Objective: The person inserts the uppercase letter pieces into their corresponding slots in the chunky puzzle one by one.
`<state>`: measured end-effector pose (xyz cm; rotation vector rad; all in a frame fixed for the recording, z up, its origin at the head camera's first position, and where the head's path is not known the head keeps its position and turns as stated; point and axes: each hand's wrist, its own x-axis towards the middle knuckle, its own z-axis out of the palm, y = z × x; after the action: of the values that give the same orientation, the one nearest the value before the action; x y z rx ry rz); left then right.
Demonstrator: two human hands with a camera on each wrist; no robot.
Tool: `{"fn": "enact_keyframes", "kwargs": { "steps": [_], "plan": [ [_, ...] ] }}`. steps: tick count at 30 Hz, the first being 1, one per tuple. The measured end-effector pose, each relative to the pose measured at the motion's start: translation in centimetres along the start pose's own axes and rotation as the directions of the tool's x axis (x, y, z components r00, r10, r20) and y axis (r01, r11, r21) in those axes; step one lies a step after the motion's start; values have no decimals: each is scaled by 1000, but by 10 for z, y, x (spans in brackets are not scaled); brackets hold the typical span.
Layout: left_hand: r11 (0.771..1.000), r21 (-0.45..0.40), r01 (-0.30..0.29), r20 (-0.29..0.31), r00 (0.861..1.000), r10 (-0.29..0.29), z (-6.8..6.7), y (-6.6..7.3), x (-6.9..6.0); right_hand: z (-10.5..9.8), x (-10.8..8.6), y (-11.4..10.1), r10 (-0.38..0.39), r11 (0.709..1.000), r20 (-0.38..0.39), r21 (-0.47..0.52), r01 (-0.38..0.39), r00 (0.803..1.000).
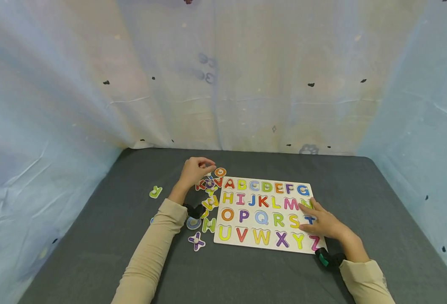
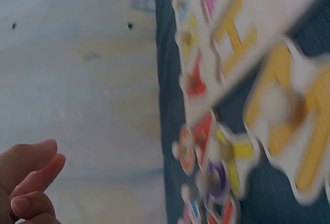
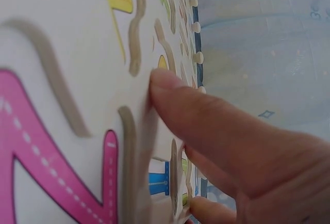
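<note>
A white alphabet puzzle board (image 1: 252,224) lies on the dark cloth, its top row holding several knobbed letters. My left hand (image 1: 193,172) is raised above loose letters at the board's left, thumb and index finger close together. In the left wrist view this hand (image 2: 31,182) has loosely bent fingers and nothing visible between them. Near it lie an orange O (image 1: 220,172), a red V (image 1: 218,182) and a yellow W (image 1: 210,203). My right hand (image 1: 323,221) rests on the board's right side, fingers spread around the T slot (image 1: 310,220) and partly over the N slot.
Below the pile lie a green N (image 1: 209,225), a blue ring-shaped piece (image 1: 193,223) and a purple X (image 1: 196,241). Apart at the left is a green-yellow Y-shaped piece (image 1: 155,192). Hanging cloth (image 1: 246,105) encloses the table at the back and sides.
</note>
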<state>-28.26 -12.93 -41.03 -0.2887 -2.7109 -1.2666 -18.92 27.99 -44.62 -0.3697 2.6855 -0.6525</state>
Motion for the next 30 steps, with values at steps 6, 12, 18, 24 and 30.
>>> {"fn": "enact_keyframes", "kwargs": {
  "steps": [6, 12, 18, 24, 30],
  "plan": [
    [998, 33, 58, 17, 998, -58, -13, -23, 0, 1, 1, 2, -3, 1000, -2, -11, 3, 1000],
    [989, 106, 108, 51, 992, -114, -28, -42, 2, 2, 1, 3, -25, 1000, -18, -15, 25, 1000],
    [974, 174, 145, 83, 984, -161, -38, -60, 6, 1, 0, 3, -23, 1000, -17, -12, 23, 1000],
    [963, 215, 164, 146, 969, -198, -39, -74, 12, 1, 0, 3, -23, 1000, -22, -13, 23, 999],
    [951, 255, 173, 222, 947, -231, -39, -79, 15, 0, 0, 3, -27, 1000, -16, -4, 27, 1000]
  ]
}}
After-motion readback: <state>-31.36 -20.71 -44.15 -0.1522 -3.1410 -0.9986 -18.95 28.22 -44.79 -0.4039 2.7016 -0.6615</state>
